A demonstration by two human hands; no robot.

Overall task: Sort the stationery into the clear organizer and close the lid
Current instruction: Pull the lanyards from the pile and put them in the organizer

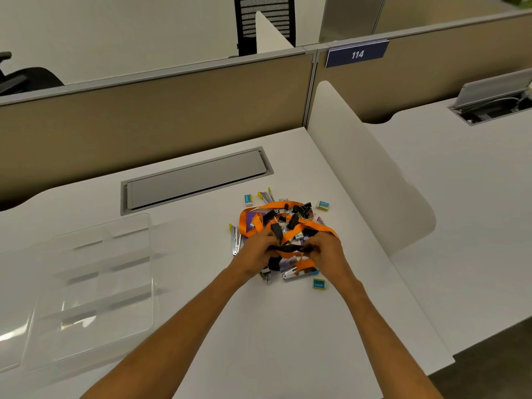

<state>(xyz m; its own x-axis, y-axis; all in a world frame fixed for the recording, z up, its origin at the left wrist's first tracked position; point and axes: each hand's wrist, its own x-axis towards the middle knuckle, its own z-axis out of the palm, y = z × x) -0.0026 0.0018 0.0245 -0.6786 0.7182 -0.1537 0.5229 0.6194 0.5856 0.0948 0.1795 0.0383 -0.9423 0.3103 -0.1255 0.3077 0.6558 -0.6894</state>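
The desk [288,326] carries everything. The organizer [152,272] lies open toward its left edge, its compartments seemingly empty. Where its clear lid ends I cannot tell. The pile [288,223] sits well apart from it, toward the right edge, so sorting looks barely begun.

An orange lanyard [253,226] loops through the pile, over and under black clips [302,210]. At the pile's near side the left hand [256,249] and right hand [328,251] are close together, each pinching a black strap [288,249] stretched between them.

The strap seems caught under the orange loops. Pulled straight up, it would likely drag the lanyard and clips along, scattering them. That could knock the small boxes [319,283] toward the front edge. The organizer's clear dividers are faint, so a hurried drop could land in the wrong compartment.
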